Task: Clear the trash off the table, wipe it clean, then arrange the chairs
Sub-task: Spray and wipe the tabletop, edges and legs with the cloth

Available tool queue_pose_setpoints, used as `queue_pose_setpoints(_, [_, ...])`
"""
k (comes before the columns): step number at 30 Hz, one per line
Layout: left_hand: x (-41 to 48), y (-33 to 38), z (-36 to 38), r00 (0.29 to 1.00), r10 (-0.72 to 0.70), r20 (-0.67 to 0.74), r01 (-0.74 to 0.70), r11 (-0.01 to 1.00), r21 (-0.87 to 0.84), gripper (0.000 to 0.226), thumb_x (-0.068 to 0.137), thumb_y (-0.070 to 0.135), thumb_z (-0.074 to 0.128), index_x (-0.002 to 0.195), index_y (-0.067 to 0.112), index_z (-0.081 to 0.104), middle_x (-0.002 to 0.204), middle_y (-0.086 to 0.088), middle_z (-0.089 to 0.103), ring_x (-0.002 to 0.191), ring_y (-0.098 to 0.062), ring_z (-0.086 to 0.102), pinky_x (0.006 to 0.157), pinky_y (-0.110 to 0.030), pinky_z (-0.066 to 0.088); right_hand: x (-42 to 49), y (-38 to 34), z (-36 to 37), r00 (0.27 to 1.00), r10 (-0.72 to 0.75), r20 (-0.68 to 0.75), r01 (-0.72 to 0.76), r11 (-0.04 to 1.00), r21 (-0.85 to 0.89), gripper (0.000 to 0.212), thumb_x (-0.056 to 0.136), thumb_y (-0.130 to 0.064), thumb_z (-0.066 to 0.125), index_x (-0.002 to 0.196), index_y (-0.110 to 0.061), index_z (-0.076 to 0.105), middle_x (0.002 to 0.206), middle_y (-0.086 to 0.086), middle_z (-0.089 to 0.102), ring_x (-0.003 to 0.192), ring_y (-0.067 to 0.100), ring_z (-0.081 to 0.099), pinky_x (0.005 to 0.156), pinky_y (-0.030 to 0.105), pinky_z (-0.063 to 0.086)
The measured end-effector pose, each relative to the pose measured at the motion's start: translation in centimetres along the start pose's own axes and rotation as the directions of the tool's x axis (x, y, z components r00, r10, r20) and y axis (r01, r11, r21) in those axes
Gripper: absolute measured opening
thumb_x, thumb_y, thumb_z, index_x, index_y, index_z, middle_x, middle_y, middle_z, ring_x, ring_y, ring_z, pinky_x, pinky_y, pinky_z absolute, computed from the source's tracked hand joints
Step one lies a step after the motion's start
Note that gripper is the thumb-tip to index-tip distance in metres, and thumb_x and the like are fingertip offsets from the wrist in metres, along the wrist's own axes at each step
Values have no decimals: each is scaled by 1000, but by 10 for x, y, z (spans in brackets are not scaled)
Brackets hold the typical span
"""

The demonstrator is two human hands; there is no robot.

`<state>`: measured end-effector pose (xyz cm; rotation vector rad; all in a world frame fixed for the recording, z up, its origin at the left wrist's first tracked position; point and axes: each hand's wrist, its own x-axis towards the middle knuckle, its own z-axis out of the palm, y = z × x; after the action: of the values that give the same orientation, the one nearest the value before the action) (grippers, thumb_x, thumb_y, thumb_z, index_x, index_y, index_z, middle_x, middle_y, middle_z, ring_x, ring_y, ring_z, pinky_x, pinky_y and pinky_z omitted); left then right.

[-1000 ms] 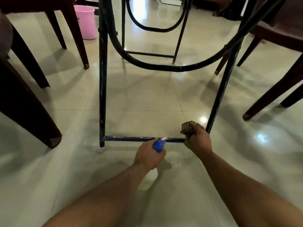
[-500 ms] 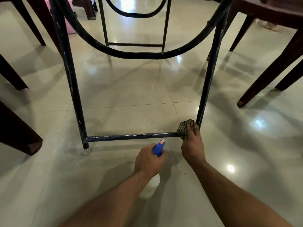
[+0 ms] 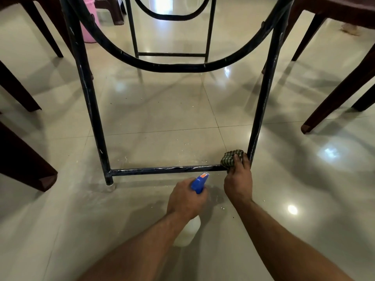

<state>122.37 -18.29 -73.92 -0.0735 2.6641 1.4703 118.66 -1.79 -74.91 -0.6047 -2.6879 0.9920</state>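
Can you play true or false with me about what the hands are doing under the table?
1. The right hand presses a checked cloth on the table frame's low bar. True.
2. The left hand holds a spray bottle with a red top. False: the top is blue.
3. The cloth sits at the left end of the bar. False: it is at the right end, beside the right leg.
4. A pink bucket stands on the floor far behind the frame. True.
5. The floor is carpet. False: it is shiny tile with small crumbs on it.
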Motion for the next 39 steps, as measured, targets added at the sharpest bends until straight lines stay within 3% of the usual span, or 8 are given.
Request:
queue_pose_setpoints(8, [3, -18, -22, 993, -77, -89, 77, 997, -5, 29, 85, 27, 64, 63, 23, 45, 54, 7, 42, 50, -15, 36, 51, -30, 35, -10, -1, 5, 822, -351, 448, 452, 881, -140, 61, 99, -7, 48, 154, -25, 30, 164, -5, 12, 153, 19, -5, 125, 45, 0])
queue_pose_setpoints(13, [1, -26, -34, 995, -42, -90, 41, 999, -16, 25, 82, 35, 60, 68, 19, 48, 53, 5, 42, 50, -17, 37, 52, -36, 41, -7, -1, 11, 973, -72, 219, 141, 936, -321, 70, 96, -1, 44, 157, -22, 19, 167, 2, 3, 152, 23, -13, 123, 49, -1])
queue_pose_setpoints(18, [-5, -29, -37, 995, -35, -97, 31, 998, -46, 20, 86, 29, 64, 71, 21, 54, 56, 4, 48, 52, -15, 41, 56, -38, 48, -15, -9, 8, 731, -341, 591, 563, 790, -242, 82, 94, 5, 46, 157, -35, 12, 163, -12, -12, 148, 14, -21, 122, 43, 5])
queue_pose_setpoints(24, [-8, -30, -44, 995, -8, -103, -2, 996, -94, 28, 87, 28, 65, 65, 22, 48, 53, 7, 41, 51, -13, 36, 53, -34, 40, -31, -17, 17, 970, -41, 239, 129, 922, -365, 83, 90, 6, 40, 159, -20, 2, 166, 3, -11, 150, 25, -19, 122, 49, -4])
queue_pose_setpoints(28, [-8, -32, -51, 993, -9, -120, 0, 997, -73, 26, 87, 27, 67, 67, 27, 50, 54, 8, 44, 50, -10, 37, 53, -26, 37, -38, -32, 25, 679, -444, 585, 633, 758, -160, 91, 85, 14, 43, 157, -34, 15, 162, -13, -10, 148, 12, -21, 117, 33, 4])
queue_pose_setpoints(31, [-8, -39, -56, 989, -25, -145, 12, 996, -93, 27, 87, 27, 67, 66, 23, 49, 52, 8, 40, 50, -12, 35, 53, -31, 38, -24, -10, 25, 945, -169, 281, 260, 908, -328, 84, 85, 3, 51, 158, -25, 18, 166, -2, 3, 152, 24, -7, 123, 44, 4])
queue_pose_setpoints(34, [-7, -45, -62, 990, -9, -143, -2, 997, -74, 27, 89, 28, 67, 69, 20, 51, 53, 7, 40, 50, -13, 34, 53, -32, 39, -25, -27, 33, 978, 193, 79, -145, 903, -404, 82, 93, -10, 51, 159, -15, 3, 166, 9, -5, 151, 39, 2, 121, 55, 14])
queue_pose_setpoints(39, [-10, -56, -61, 990, -21, -139, 13, 998, -63, 24, 89, 29, 66, 72, 19, 53, 54, 5, 41, 49, -12, 34, 52, -35, 41, -28, 2, 0, 906, -182, 382, 357, 813, -461, 81, 97, -17, 52, 158, -21, -1, 166, 3, -7, 151, 35, 11, 120, 51, 23])
